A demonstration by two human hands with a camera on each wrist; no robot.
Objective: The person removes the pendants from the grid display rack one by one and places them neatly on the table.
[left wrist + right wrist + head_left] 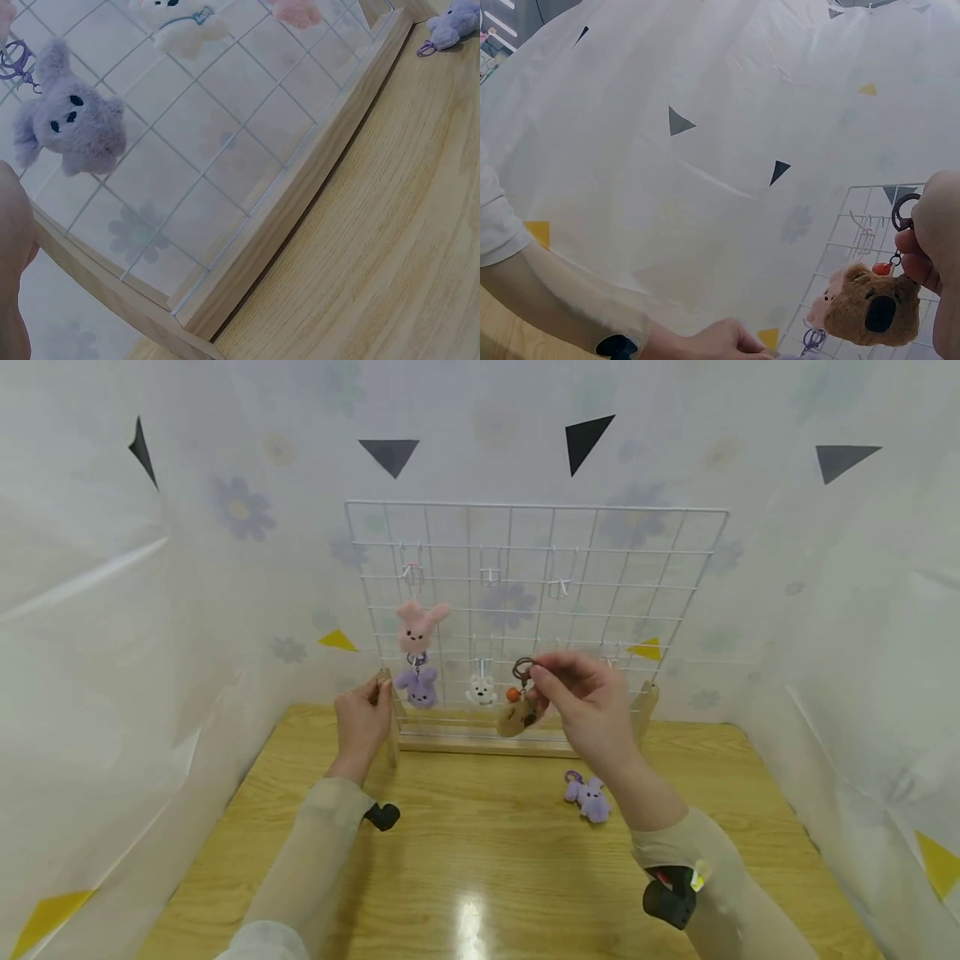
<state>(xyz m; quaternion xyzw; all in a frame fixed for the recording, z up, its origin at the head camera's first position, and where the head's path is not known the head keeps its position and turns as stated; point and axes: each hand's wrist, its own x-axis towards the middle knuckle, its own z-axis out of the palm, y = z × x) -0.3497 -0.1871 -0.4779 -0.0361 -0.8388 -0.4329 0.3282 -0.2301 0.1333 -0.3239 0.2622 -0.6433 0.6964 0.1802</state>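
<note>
By its dark ring, my right hand (592, 702) pinches a brown koala plush keychain (874, 309) with an orange bead, in front of the white wire grid rack (600, 510). My left hand (362, 720) grips the top of the rack's left wooden post (392, 735). Close beside it hangs a purple plush keychain (420, 687), below a pink long-eared plush keychain (417, 628). A small white plush keychain (481, 690) hangs left of the koala. Another pink plush (296, 11) shows on the grid in the left wrist view; my right hand hides it in the head view.
A second purple plush keychain (588, 797) lies on the wooden table (465, 852), in front of the rack's right side. White hooks (490, 575) stick out from the grid's upper part. Pale sheeting (847, 635) with flowers and triangles encloses the table.
</note>
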